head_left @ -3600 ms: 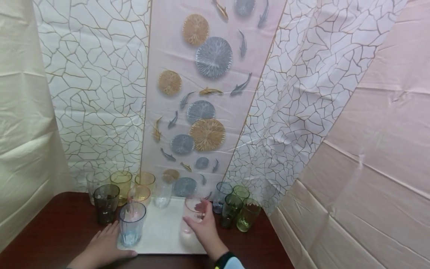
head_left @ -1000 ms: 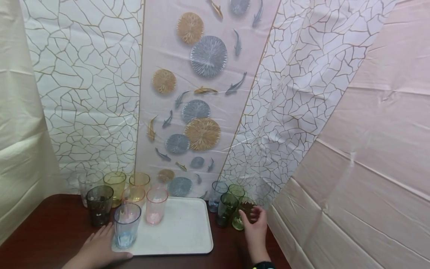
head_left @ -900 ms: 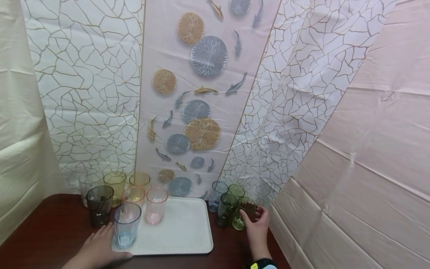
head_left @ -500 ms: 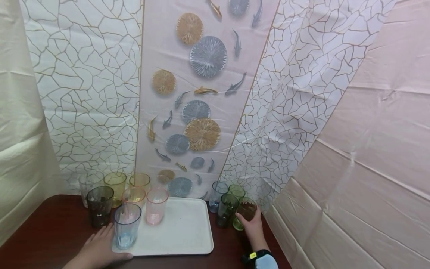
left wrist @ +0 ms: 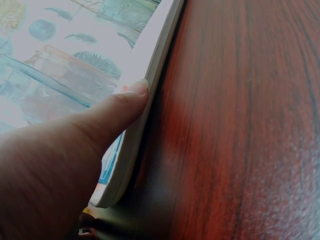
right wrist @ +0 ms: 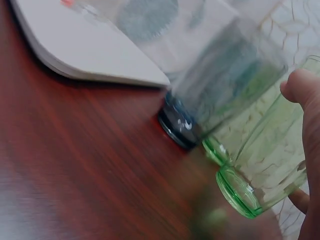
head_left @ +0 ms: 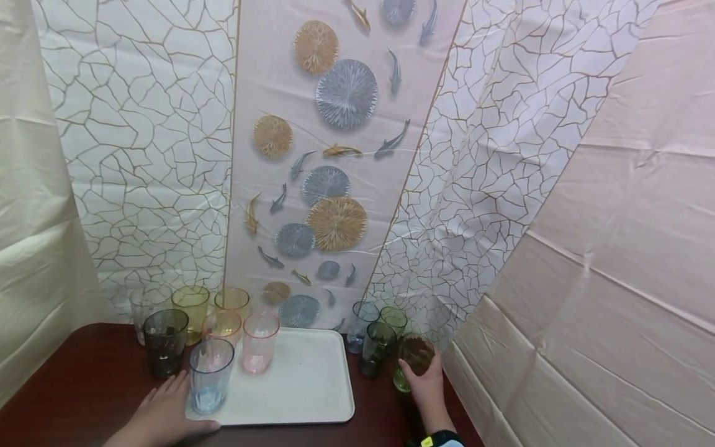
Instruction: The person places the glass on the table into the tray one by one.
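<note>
In the head view my right hand (head_left: 427, 386) grips a green glass tumbler (head_left: 414, 357), thumb on its left side. The right wrist view shows the same tumbler (right wrist: 267, 167) tilted in that view, its thick green base apart from the dark glass beside it. My left hand (head_left: 161, 411) lies at the left front corner of a white tray (head_left: 313, 388), fingers stretched along its side. Its thumb (left wrist: 120, 107) rests over the tray rim in the left wrist view. On the tray stand a blue tumbler (head_left: 210, 382), close to the left hand, and a pink tumbler (head_left: 259, 347).
Left and behind stand a smoky dark tumbler (head_left: 165, 347), a clear one (head_left: 144, 310), a yellow one (head_left: 191, 304) and amber ones (head_left: 231, 302). Right of the tray are a dark tumbler (head_left: 377, 354), a bluish one (head_left: 357, 329) and another green one (head_left: 396, 318). Patterned cloth (head_left: 346, 180) hangs behind.
The right hand has left the pink tumbler on the tray, reached right and taken hold of the green tumbler. That tumbler has shifted slightly toward the front right. The left hand stays at the tray corner.
</note>
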`<action>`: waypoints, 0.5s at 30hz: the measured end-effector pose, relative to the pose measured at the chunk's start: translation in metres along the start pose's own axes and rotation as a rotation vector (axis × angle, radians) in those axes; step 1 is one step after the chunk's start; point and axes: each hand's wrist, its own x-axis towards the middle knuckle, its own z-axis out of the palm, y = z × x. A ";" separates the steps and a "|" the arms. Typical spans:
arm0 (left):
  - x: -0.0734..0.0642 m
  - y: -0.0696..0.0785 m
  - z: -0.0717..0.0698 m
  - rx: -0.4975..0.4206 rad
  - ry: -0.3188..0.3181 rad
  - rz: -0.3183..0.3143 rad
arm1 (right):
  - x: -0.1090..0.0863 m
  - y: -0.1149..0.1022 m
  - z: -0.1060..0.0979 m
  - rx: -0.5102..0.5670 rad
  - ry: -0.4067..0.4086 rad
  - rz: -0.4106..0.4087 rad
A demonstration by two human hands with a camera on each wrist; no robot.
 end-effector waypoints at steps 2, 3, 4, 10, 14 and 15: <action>0.000 0.000 -0.001 0.006 0.005 0.002 | -0.010 -0.006 -0.003 0.029 0.017 -0.054; 0.000 -0.001 0.000 0.007 0.006 0.003 | -0.015 -0.009 -0.003 0.052 0.025 -0.081; 0.000 -0.001 0.000 0.008 0.005 0.001 | -0.020 -0.014 -0.003 0.068 0.028 -0.107; 0.002 -0.003 0.001 0.011 -0.008 -0.009 | -0.056 -0.050 0.005 0.151 -0.024 -0.185; 0.003 -0.003 0.003 0.008 -0.009 -0.003 | -0.075 -0.072 0.022 0.207 -0.111 -0.196; 0.004 -0.003 0.003 0.009 -0.007 0.002 | -0.079 -0.078 0.027 0.227 -0.135 -0.207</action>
